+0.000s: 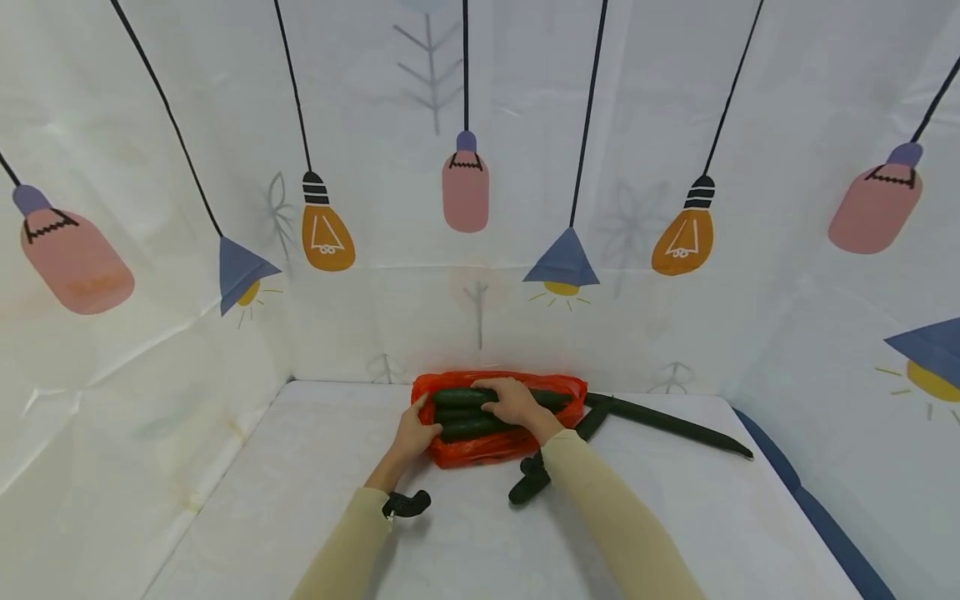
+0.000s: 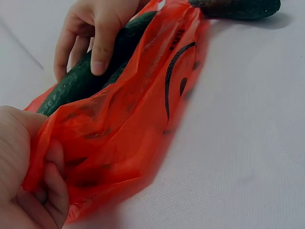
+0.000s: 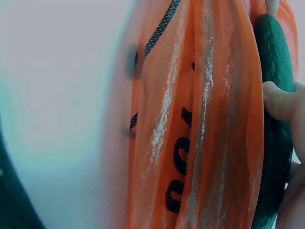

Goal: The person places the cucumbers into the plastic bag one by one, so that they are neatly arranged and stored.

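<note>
Several dark green cucumbers (image 1: 472, 429) lie lengthwise in an open red plastic bag (image 1: 472, 456) at the back of the table. My left hand (image 1: 412, 433) grips the bag's left end; in the left wrist view its fingers (image 2: 56, 191) curl round the thin plastic. My right hand (image 1: 517, 406) reaches over the bag from the right and holds a cucumber (image 2: 71, 90) in its mouth, thumb on one side and fingers on the other. In the right wrist view, the right thumb (image 3: 279, 102) presses against that cucumber (image 3: 274, 52), beside the bag's creased, black-printed side (image 3: 214, 119).
A long, thin dark green cucumber (image 1: 675, 422) lies on the white table (image 1: 465, 542) to the right of the bag. Another cucumber (image 1: 529, 487) slants under the right forearm. Behind the bag hangs a white sheet (image 1: 405, 317) printed with lamps; more sheeting stands at both sides.
</note>
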Demonstrator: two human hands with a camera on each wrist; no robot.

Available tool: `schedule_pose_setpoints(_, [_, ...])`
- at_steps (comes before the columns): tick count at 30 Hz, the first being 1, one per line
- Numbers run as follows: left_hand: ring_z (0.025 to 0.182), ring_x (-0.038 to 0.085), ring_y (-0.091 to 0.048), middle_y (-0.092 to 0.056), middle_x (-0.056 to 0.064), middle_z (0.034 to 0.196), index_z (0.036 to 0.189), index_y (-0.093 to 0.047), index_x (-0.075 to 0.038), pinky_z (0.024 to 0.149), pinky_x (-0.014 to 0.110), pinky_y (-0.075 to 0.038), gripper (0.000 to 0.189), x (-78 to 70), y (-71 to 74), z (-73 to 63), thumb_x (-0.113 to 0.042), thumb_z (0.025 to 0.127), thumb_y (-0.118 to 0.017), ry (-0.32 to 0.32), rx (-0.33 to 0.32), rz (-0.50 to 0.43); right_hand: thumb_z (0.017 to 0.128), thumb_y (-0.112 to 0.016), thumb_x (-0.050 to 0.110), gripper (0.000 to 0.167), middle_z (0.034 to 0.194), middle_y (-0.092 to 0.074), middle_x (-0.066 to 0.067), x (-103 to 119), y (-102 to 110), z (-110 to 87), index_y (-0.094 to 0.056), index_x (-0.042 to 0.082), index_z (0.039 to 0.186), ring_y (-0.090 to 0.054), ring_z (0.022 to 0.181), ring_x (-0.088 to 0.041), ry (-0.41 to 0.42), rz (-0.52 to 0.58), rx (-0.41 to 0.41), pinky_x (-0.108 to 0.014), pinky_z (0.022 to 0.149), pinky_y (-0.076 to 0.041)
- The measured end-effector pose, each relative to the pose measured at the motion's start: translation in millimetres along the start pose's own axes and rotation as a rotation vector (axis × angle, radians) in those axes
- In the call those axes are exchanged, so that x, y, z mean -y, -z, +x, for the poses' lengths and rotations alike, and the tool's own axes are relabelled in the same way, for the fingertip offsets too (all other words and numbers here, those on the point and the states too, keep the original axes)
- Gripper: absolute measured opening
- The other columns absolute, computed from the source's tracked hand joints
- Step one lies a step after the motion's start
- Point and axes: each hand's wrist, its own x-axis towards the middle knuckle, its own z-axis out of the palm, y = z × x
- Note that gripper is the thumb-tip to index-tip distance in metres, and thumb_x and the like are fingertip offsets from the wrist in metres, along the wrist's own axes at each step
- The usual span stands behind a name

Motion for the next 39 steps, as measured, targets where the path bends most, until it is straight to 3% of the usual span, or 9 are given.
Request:
schedule_pose_setpoints(7, [0.131, 0.038, -0.036, -0.039, 0.027, 0.145, 0.147, -0.033, 0.007, 0.106, 0.054, -0.033, 0.075, 3.5, 1.6, -0.5, 0.004, 0.078, -0.061, 0.003, -0.011, 0.001, 0.092, -0.067, 0.017, 0.045, 0.131, -0.059, 0.002, -3, -5, 6.0, -0.058, 0.023, 0.136, -0.053, 0.120, -0.019, -0.008, -0.044, -0.024, -0.042, 0.102, -0.040])
schedule_pose_setpoints(14, [0.132, 0.039, -0.036, -0.039, 0.028, 0.145, 0.146, -0.033, 0.009, 0.108, 0.054, -0.030, 0.074, 4.4, 2.0, -2.5, 0.005, 0.078, -0.061, -0.001, -0.019, -0.004, 0.091, -0.067, 0.015, 0.045, 0.132, -0.059, 0.004, -6, -11, 5.5, -0.058, 0.024, 0.134, -0.051, 0.122, -0.020, -0.006, -0.020, -0.086, -0.053, 0.107, -0.030])
schedule_pose_setpoints(25, [0.134, 0.039, -0.033, -0.037, 0.027, 0.146, 0.147, -0.032, 0.008, 0.108, 0.054, -0.030, 0.074, 4.2, 1.1, -2.3, 0.004, 0.078, -0.061, 0.018, -0.019, -0.022, 0.087, -0.072, 0.015, 0.044, 0.127, -0.061, 0.001, -4, -9, 4.4, -0.062, 0.023, 0.129, -0.054, 0.119, -0.020, -0.047, 0.039, -0.071, -0.046, 0.105, -0.037])
schedule_pose_setpoints(39, [0.133, 0.038, -0.035, -0.038, 0.028, 0.145, 0.147, -0.032, 0.008, 0.107, 0.054, -0.032, 0.074, 7.9, -1.2, -3.1, 0.006, 0.078, -0.061, 0.023, -0.026, -0.016, 0.086, -0.074, 0.018, 0.043, 0.128, -0.061, -0.001, -2, -12, 2.8, -0.064, 0.022, 0.127, -0.053, 0.119, -0.024, -0.091, 0.076, -0.104, -0.051, 0.106, -0.033])
